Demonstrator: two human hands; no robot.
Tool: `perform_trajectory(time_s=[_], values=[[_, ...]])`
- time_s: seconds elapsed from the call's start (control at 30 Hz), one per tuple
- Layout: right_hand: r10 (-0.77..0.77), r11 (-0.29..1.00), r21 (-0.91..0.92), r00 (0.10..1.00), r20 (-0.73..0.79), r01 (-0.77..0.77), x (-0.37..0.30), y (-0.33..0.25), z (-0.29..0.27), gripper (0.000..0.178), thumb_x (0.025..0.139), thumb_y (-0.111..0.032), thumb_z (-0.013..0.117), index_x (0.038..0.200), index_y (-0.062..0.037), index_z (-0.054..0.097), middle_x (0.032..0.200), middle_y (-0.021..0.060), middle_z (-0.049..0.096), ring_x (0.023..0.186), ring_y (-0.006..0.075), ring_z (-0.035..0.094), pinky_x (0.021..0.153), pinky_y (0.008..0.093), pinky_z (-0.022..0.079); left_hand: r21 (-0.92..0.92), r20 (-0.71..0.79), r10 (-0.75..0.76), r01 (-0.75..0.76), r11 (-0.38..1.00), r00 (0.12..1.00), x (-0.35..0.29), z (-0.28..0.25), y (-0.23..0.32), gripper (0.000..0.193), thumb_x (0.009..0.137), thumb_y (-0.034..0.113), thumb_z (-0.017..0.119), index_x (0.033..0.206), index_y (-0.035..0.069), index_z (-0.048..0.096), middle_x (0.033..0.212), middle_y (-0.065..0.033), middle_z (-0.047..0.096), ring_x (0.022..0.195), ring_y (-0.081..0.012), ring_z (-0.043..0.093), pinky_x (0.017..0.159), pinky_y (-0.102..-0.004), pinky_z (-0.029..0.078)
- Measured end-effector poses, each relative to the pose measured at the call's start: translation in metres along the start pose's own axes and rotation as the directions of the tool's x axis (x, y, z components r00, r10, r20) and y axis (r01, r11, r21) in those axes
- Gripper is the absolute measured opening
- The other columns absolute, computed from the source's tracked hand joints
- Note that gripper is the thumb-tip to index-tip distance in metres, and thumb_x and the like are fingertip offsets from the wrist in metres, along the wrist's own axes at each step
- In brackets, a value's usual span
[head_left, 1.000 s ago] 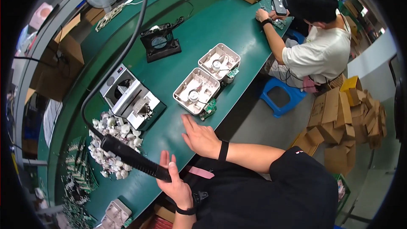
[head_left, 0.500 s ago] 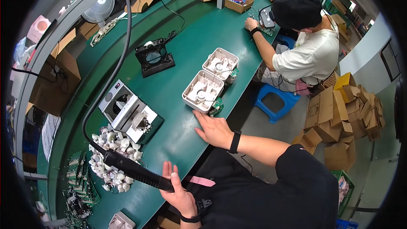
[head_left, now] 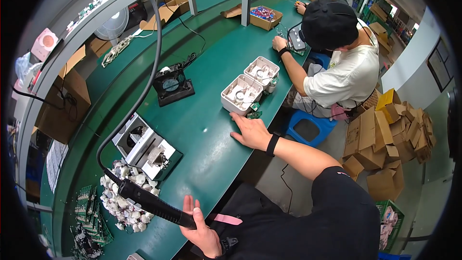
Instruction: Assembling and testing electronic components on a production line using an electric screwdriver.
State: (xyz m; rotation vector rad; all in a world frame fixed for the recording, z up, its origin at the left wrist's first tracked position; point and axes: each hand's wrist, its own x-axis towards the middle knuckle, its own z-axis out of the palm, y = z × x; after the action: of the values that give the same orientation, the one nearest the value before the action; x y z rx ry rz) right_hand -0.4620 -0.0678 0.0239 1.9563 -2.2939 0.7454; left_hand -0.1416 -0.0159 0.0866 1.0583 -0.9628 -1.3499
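My left hand (head_left: 203, 233) is around the lower end of a black corded tool (head_left: 156, 207), which looks like an electric screwdriver. Its thumb and straight fingers lie on either side of the tool, whose tip is hidden. My right hand (head_left: 251, 131) is open, fingers spread, its fingertips at the near side of a white plastic housing (head_left: 226, 103). A second white housing (head_left: 274, 70) stands against its far side. Both are open-topped, with a round part and wires inside. Small green circuit boards (head_left: 255, 114) hang out at their right side.
A grey-white machine (head_left: 149, 147) stands left, by a heap of white parts (head_left: 127, 197) and stacked circuit boards (head_left: 91, 216). Farther back is a small black fan (head_left: 172, 86). A co-worker (head_left: 337, 38) sits at the far right of the bench, by a blue stool (head_left: 313, 127) and cardboard boxes (head_left: 370, 139).
My right hand and both white housings have moved farther away and slightly right along the bench. The left hand keeps the black tool in nearly the same place.
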Motion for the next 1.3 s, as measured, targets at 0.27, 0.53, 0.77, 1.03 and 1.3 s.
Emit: perform_trajectory(time_s=[0.27, 0.53, 0.77, 1.03, 1.3], values=[[-0.034, 0.939, 0.343, 0.981, 0.192, -0.035, 0.021, -0.064, -0.023, 0.069, 0.091, -0.036, 0.073, 0.145, -0.0031, 0.044, 0.114, 0.0126, 0.070, 0.086, 0.0266, 0.071, 0.073, 0.0384, 0.056, 0.209, -0.021, -0.016, 0.020, 0.978, 1.000, 0.006, -0.017, 0.014, 0.019, 0.099, 0.008, 0.063, 0.109, -0.008, 0.059, 0.121, -0.0234, 0.067, 0.121, -0.0371, 0.064, 0.106, -0.0489, 0.051], [-0.422, 0.006, 0.909, 0.823, 0.381, -0.417, 0.013, -0.218, -0.040, 0.072, 0.091, -0.042, 0.076, 0.139, 0.0018, 0.045, 0.094, 0.0043, 0.063, 0.082, 0.0147, 0.059, 0.092, 0.0368, 0.048, 0.359, 0.337, -0.113, -0.017, 0.933, 0.935, 0.018, -0.016, 0.044, 0.046, 0.087, 0.030, 0.080, 0.120, 0.002, 0.065, 0.102, -0.0144, 0.073, 0.089, -0.0273, 0.072, 0.080, -0.0378, 0.057], [-0.259, -0.206, 0.930, 0.934, 0.247, -0.304, 0.023, -0.240, -0.036, 0.038, 0.101, -0.026, 0.066, 0.127, -0.0048, 0.047, 0.077, -0.0020, 0.046, 0.068, 0.0113, 0.047, 0.076, 0.0308, 0.045, 0.632, -0.032, 0.105, -0.062, 0.773, 0.994, 0.012, -0.171, 0.094, 0.051, 0.087, 0.028, 0.081, 0.128, 0.003, 0.062, 0.127, -0.0114, 0.066, 0.110, -0.0251, 0.067, 0.095, -0.0378, 0.054], [-0.146, -0.217, 0.971, 0.987, 0.065, -0.096, 0.040, -0.215, -0.028, 0.034, 0.105, -0.031, 0.061, 0.126, -0.0088, 0.047, 0.081, -0.0014, 0.046, 0.073, 0.0110, 0.046, 0.075, 0.0298, 0.042, 0.896, -0.346, 0.683, 0.444, 0.035, 0.644, 0.016, -0.491, 0.135, 0.039, 0.092, 0.024, 0.072, 0.118, -0.004, 0.064, 0.111, -0.0262, 0.067, 0.107, -0.0439, 0.063, 0.092, -0.0489, 0.051], [-0.108, -0.176, 0.974, 0.986, 0.123, -0.141, 0.019, -0.254, -0.011, 0.038, 0.102, -0.035, 0.065, 0.121, -0.0087, 0.046, 0.080, 0.0001, 0.049, 0.071, 0.0110, 0.048, 0.074, 0.0307, 0.045, 0.684, -0.587, 0.543, 0.727, -0.066, 0.601, 0.014, -0.628, 0.123, 0.026, 0.091, 0.018, 0.065, 0.112, 0.002, 0.066, 0.114, -0.0240, 0.068, 0.110, -0.0411, 0.065, 0.092, -0.0492, 0.052]])
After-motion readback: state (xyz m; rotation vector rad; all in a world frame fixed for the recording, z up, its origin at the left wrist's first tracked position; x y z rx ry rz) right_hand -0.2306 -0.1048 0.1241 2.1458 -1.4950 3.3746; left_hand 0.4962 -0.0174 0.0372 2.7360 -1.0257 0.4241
